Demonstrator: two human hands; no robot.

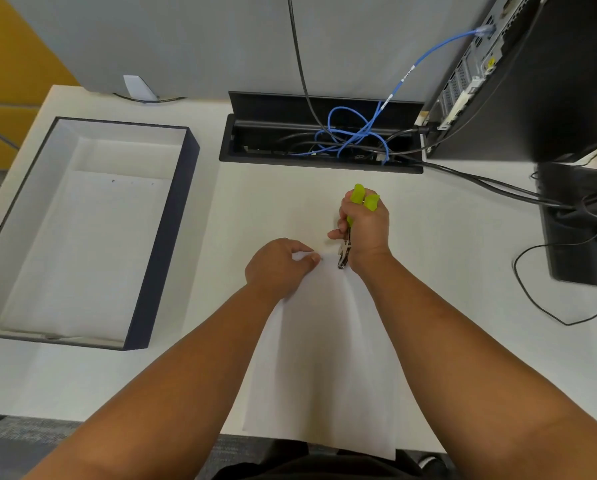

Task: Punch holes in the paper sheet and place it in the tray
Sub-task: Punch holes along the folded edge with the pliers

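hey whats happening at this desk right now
A person is punching a paper sheet at its far edge. The right hand grips a green-handled hole punch, and the left hand pinches the sheet's top edge. The tray on the left already holds punched paper.

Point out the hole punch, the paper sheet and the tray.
hole punch (pixel 358 195): head view, green handle tip.
paper sheet (pixel 324 358): head view, sheet's middle.
tray (pixel 158 251): head view, dark right wall.
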